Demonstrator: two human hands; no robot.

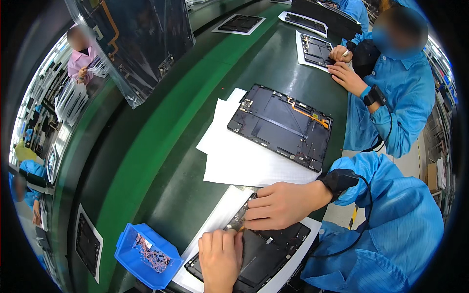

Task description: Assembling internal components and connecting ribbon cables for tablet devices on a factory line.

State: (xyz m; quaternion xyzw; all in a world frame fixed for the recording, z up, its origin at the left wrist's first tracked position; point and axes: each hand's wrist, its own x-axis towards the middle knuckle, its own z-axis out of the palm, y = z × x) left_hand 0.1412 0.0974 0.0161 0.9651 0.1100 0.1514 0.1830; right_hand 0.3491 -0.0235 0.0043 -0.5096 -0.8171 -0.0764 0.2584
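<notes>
A dark, opened tablet housing (pixel 273 251) lies on white sheets at the near edge of the table, circuit parts showing along its far left side. My right hand (pixel 281 205) reaches over it from the right, fingers bent down at its upper left part. Close beside it, my left hand (pixel 220 256) rests over the left side with its fingers curled. The fingertips of both hands nearly meet at a small orange bit; what they pinch is hidden. A black band with a cord wraps my right wrist.
A blue bin (pixel 149 256) of small wired parts stands left of my hands. Beyond lies another open tablet housing (pixel 283 128) on white paper (pixel 244 168). A bagged dark panel (pixel 141 44) hangs at upper left. A co-worker (pixel 400 88) handles another tablet at far right.
</notes>
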